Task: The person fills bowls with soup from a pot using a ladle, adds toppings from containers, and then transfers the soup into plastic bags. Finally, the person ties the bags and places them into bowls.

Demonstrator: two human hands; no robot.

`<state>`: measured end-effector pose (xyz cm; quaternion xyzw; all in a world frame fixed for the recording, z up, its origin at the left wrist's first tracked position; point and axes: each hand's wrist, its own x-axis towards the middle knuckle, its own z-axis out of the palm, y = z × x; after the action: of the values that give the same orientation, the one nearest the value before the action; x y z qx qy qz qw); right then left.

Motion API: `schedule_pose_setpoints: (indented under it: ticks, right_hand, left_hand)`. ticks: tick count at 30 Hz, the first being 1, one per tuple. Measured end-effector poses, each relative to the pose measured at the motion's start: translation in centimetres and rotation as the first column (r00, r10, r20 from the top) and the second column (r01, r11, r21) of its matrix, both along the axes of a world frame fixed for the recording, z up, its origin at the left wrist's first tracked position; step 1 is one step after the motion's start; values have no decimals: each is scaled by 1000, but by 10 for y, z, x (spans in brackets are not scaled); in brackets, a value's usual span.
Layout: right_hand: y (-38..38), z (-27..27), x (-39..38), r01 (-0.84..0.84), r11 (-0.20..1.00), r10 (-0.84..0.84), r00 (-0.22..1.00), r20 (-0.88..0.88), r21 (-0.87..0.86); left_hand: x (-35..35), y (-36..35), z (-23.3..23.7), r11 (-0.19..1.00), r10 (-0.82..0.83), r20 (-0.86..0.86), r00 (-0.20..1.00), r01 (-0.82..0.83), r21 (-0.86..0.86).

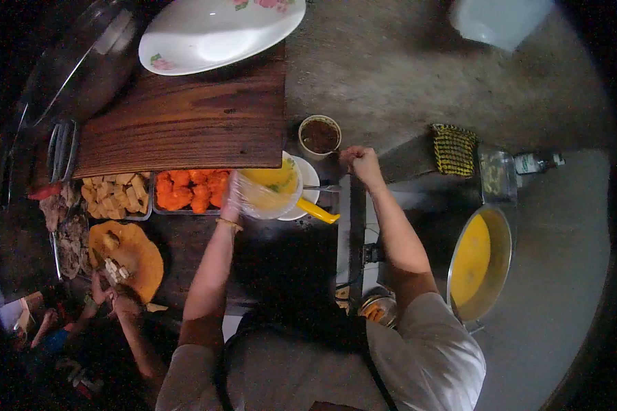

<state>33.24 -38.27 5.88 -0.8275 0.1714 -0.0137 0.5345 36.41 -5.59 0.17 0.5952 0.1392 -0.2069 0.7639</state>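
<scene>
My left hand grips a clear plastic bag at the near left side of a round container of yellow liquid with green bits. A yellow handle sticks out on the right, and a white plate lies partly under the container. My right hand has its fingers pressed together beside a cup of dark brown paste; what they hold, if anything, is too small to name. Left of my left hand, a clear tray holds bright orange pieces.
A wooden board and a floral dish lie beyond. Far right are a pot of yellow liquid, a woven pad and a bottle. A co-worker's hands work at a round board on the left.
</scene>
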Motion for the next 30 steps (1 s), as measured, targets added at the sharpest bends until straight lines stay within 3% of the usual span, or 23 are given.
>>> schedule_pose_setpoints:
  ticks: [1, 3, 7, 8, 10, 12, 13, 14, 15, 17, 18, 20, 22, 23, 24, 25, 26, 27, 28, 29, 30]
  right_hand:
    - [-4, -3, -2, 2, 1000, -2, 1000, -2, 1]
    - [-3, 9, -4, 145, 936, -108, 985, -132, 322]
    - [-6, 21, -12, 187, 913, -169, 982, -79, 362]
    - [-7, 30, -15, 114, 955, -108, 993, -37, 274]
    - [3, 58, -24, 36, 983, -36, 999, -6, 178]
    - [32, 91, -38, -62, 994, 76, 984, 159, -89]
    - [39, 96, -42, -69, 994, 82, 984, 155, -90]
    - [46, 100, -46, -101, 921, 210, 942, 261, -375]
    - [50, 101, -46, -86, 773, 358, 877, 320, -629]
    - [49, 99, -34, -49, 796, 325, 875, 359, -603]
    - [44, 91, -22, -12, 734, 280, 916, 286, -679]
    - [31, 65, 4, 5, 662, 235, 948, 214, -750]
    - [20, 35, 27, -224, 459, 197, 969, -148, -860]
    - [25, 39, 29, -233, 455, 211, 966, -150, -859]
    - [34, 50, 33, -111, 360, 312, 950, 7, -926]
    - [43, 60, 36, 31, 279, 419, 896, 151, -960]
    - [57, 73, 38, 24, 282, 430, 890, 149, -959]
    - [75, 86, 38, -66, 342, 446, 890, 100, -937]
    - [90, 91, 37, -154, 396, 462, 886, 51, -905]
    - [102, 81, 37, -395, 604, 622, 777, 98, -693]
    - [121, 76, 34, -634, 666, 736, 646, 203, -394]
  left_hand:
    - [0, 1, -5, 999, -14, 49, 999, 11, 50]
    - [0, 0, -8, 995, -31, 100, 994, 21, 102]
    - [-2, -6, 10, 998, -21, 107, 994, 15, 58]
    - [-5, -8, 17, 999, -17, 77, 997, 13, 52]
    - [9, 0, -38, 999, -27, 98, 995, 25, 21]
    - [22, 4, -75, 999, -33, 120, 992, 34, -8]
    - [27, 3, -84, 999, -41, 112, 993, 42, -3]
    - [29, 5, -88, 999, -49, 108, 993, 49, 1]
    - [24, 3, -74, 999, -42, 106, 993, 42, -1]
    - [10, -5, -15, 993, -48, 88, 995, 38, 115]
    - [10, -4, -3, 993, -39, 84, 996, 30, 113]
    - [12, -1, 13, 970, -196, 277, 941, 146, 192]
    - [10, 2, 24, 956, -257, 256, 932, 207, 205]
    - [9, 5, 30, 936, -325, 238, 915, 276, 218]
    - [8, 8, 36, 940, -310, 238, 920, 261, 218]
    - [6, 10, 42, 891, -429, 234, 872, 367, 268]
    - [3, 11, 50, 826, -543, 222, 810, 467, 315]
    - [-2, 12, 68, 830, -535, 218, 816, 460, 315]
    - [-7, 12, 87, 767, -638, 150, 755, 605, 216]
    - [-13, 10, 98, 681, -732, 98, 674, 725, 103]
    - [-22, 11, 99, 695, -719, 97, 688, 713, 96]
